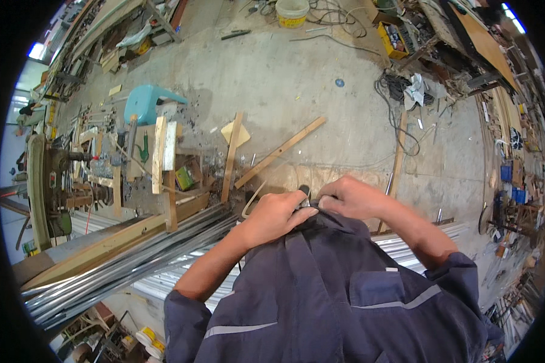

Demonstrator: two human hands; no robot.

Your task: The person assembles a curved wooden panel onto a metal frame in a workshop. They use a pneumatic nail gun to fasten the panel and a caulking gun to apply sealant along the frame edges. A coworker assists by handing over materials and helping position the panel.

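Note:
Both my hands meet close to my body, at the lower front of my dark work jacket (321, 266). My left hand (275, 213) is closed, with its thumb pointing toward the right hand. A small dark object with a shiny metal part (304, 192) shows at its fingertips; its kind I cannot make out. Just beside it, my right hand (350, 198) is closed with the fingers curled in at the jacket's hem. Whatever lies between those fingers is hidden.
Long shiny metal tubes (133, 266) lie at the lower left beside a wooden beam (103, 253). Wooden strips (281, 151) rest ahead of me. A teal stool (144, 104), a white-and-yellow bucket (292, 13) and dark cables (399, 88) are on the concrete floor.

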